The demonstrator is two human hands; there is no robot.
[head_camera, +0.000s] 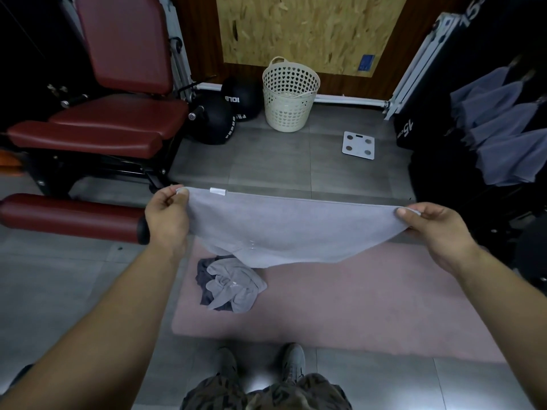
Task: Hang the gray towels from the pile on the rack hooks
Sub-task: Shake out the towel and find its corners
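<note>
Ahead of me: cream basket (290,96) at wall, black medicine balls (213,121) left, white scale (358,145) right, pink mat (370,306) nearest.

— The towel (281,229) is looking like soft, matt cloth.
— And the seat pads (118,113) are gleaming like smooth vinyl; the basket (288,96) is showing matt plastic, the wall panel (310,28) rough chipboard.

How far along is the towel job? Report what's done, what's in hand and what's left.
Done: several gray towels already hang at the far right. In hand: the held towel, stretched out between the left hand and right hand, each pinching a top corner. Left: hanging this one, then the small crumpled pile on the pink mat.
</note>
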